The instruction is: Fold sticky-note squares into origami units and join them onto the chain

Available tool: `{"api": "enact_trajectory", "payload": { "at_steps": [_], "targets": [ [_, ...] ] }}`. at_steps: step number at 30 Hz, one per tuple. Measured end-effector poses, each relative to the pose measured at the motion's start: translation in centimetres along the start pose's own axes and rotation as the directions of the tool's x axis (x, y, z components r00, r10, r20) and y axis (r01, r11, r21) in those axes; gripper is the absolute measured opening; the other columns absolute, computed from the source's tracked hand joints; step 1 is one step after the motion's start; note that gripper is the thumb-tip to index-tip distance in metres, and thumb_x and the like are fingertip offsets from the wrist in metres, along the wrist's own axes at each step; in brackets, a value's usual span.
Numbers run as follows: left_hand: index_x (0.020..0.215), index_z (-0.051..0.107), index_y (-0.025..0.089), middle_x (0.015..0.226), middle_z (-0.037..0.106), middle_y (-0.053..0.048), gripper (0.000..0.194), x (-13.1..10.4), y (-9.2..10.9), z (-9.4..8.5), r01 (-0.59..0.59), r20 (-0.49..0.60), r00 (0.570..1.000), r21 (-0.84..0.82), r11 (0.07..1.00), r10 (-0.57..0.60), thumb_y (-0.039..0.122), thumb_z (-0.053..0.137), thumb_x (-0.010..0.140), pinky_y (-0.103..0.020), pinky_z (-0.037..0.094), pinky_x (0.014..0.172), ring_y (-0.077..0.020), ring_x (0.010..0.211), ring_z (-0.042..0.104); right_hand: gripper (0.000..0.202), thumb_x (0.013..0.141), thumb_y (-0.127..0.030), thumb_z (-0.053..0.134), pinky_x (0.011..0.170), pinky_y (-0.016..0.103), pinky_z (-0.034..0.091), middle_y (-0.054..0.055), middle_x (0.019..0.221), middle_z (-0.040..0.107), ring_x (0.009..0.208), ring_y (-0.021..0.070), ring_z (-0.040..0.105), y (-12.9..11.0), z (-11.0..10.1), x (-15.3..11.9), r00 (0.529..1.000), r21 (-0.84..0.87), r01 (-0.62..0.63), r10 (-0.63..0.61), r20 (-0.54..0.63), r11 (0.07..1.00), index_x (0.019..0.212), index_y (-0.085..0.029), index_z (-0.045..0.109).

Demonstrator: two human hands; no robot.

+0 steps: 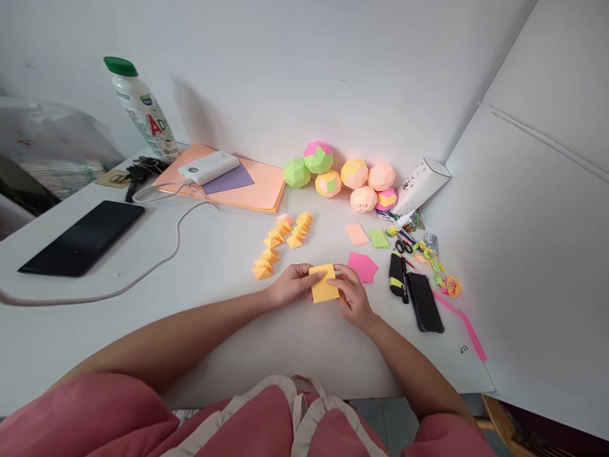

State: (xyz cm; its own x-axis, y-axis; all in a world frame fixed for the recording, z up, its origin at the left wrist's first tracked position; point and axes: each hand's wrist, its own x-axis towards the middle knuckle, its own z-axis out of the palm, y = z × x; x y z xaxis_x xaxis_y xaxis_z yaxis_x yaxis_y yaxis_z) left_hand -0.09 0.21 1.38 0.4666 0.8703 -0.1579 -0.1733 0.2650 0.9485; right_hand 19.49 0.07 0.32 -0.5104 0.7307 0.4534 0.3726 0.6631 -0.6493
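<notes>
A small square of yellow-orange paper point(324, 289) is held in front of me, just above the table. My left hand point(292, 284) pinches its left side, thumb on top. On the other side my right hand point(353, 295) grips the same paper, with thumb and fingers at its right edge. Beyond my left hand stand two rows of folded orange paper pieces point(269, 255), with one peach folded piece point(285, 219) at the far end. Pink paper squares point(363, 266) lie just past my right hand, and behind them are peach squares point(356, 234) and green squares point(379, 238).
Several faceted paper balls point(318, 157) rest against the wall. At right lie a utility knife point(396, 273), scissors point(404, 246), a black phone point(425, 303) and paper scraps point(447, 284). At left are a tablet point(83, 238), a cabled power bank point(209, 167) and a bottle point(143, 108).
</notes>
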Motion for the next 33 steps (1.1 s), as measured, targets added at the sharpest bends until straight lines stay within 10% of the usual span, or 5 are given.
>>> {"api": "enact_trajectory", "payload": {
  "at_steps": [4,19,28,33],
  "targets": [
    [0.069,0.053,0.016,0.06,0.057,0.001,0.036,0.3,-0.6,-0.1,-0.01,-0.033,0.999,0.062,0.998,0.012,0.05,0.062,0.072,-0.024,0.04,0.053,-0.0112,0.056,0.053,0.016,0.082,-0.026,0.053,0.079,0.036,0.051,0.013,0.127,0.042,0.094,0.0189,0.058,0.0,0.0,0.2,0.999,0.014,0.034,-0.034,0.018,0.999,0.094,-0.021,0.061],
    [0.102,0.054,0.015,0.092,0.068,-0.007,0.037,-0.1,-0.8,0.0,-0.104,0.163,0.983,0.087,0.991,0.088,0.045,0.057,0.079,-0.034,0.047,0.081,-0.0202,0.09,0.063,0.015,0.076,-0.033,0.065,0.05,0.026,0.048,0.001,0.067,0.056,0.056,0.0113,0.053,-0.1,0.5,0.1,0.897,0.394,-0.427,0.436,0.073,0.814,0.075,-0.018,0.066],
    [0.101,0.051,0.015,0.092,0.067,-0.007,0.033,0.1,-1.2,-0.1,-0.142,0.187,0.973,0.029,0.989,0.134,0.041,0.057,0.081,-0.036,0.047,0.08,-0.0204,0.089,0.063,0.044,0.074,-0.034,0.067,0.055,0.024,0.049,0.001,0.082,0.064,0.058,0.0096,0.058,0.2,0.5,-0.1,0.825,0.547,-0.538,0.536,0.182,0.642,0.112,-0.022,0.047],
    [0.106,0.047,0.016,0.095,0.065,-0.007,0.037,0.1,-1.2,-0.2,-0.133,0.153,0.98,0.055,0.99,0.123,0.041,0.058,0.08,-0.034,0.046,0.08,-0.0187,0.09,0.061,0.025,0.076,-0.041,0.063,0.055,0.024,0.05,0.0,0.067,0.064,0.055,0.0101,0.059,0.2,0.2,0.1,0.781,0.477,-0.614,0.571,0.252,0.629,0.079,-0.016,0.058]
  ]
}}
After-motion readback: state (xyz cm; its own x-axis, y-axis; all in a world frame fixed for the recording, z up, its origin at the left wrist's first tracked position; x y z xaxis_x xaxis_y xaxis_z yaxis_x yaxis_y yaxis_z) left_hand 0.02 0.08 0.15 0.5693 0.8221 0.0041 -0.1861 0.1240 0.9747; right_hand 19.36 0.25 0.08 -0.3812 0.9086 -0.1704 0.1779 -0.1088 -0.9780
